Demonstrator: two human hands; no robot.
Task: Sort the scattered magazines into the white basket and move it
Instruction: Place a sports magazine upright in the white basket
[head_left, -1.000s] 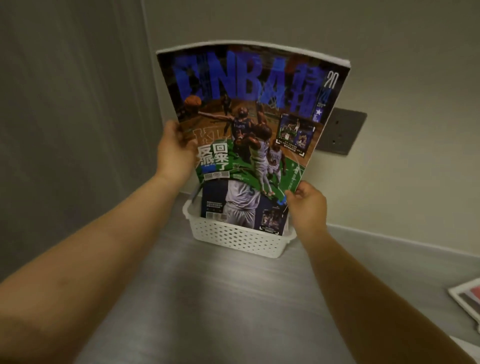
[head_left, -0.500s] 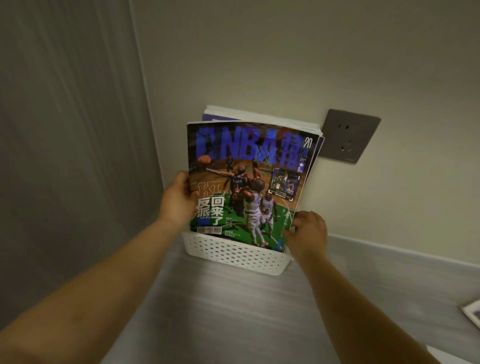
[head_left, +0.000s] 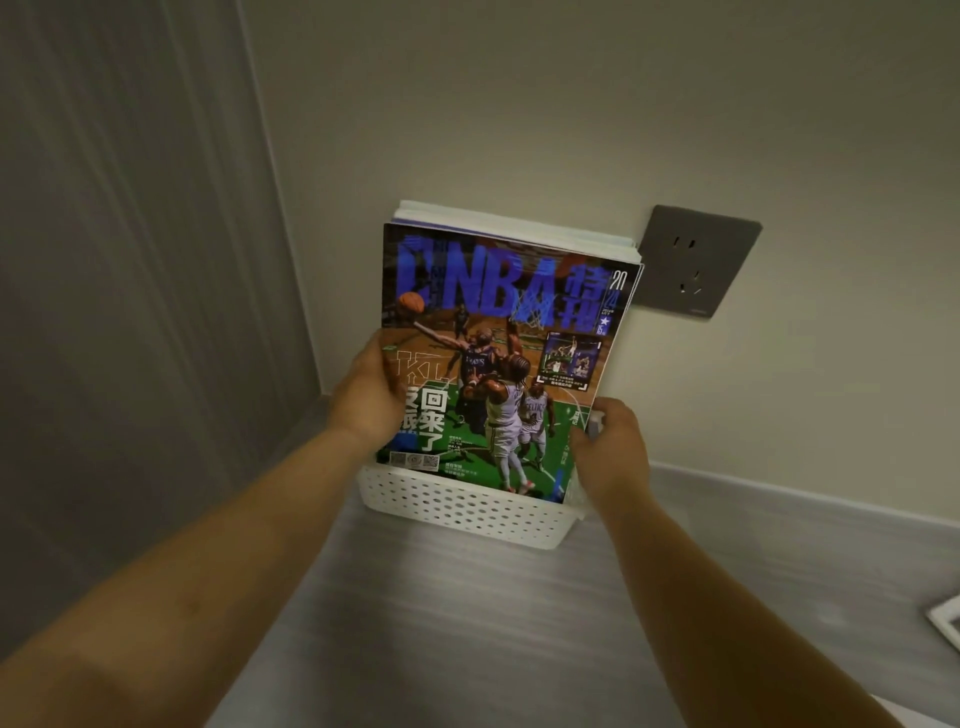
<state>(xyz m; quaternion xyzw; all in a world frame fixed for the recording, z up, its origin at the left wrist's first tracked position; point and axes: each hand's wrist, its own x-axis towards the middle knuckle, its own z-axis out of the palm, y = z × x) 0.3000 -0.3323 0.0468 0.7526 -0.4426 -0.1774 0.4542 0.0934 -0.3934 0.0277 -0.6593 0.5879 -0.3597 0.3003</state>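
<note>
The white perforated plastic basket (head_left: 467, 512) sits at the centre of the frame on a grey wood-grain surface (head_left: 467, 623), set back against a beige wall (head_left: 519, 104). It holds several magazines standing upright on their lower edges. The foremost is a glossy basketball magazine with large blue "NBA" lettering (head_left: 498, 358); its cover shows players contesting a ball on a green and tan court, with white Chinese characters at lower left and a small inset picture at right. Its lower edge is inside the basket, behind the front wall. Behind it, the white page edges of further magazines (head_left: 514, 228) rise slightly higher against the wall.

The left hand (head_left: 371, 400) grips the left edge of the front magazine, thumb across the cover. The right hand (head_left: 610, 447) is closed on the lower right edge of the stack, just above the basket's right rim.

A dark grey wall socket plate (head_left: 698, 260) is mounted at upper right of the stack. A white-edged flat item (head_left: 948, 621), partly cut off, lies at the right edge of the frame.
</note>
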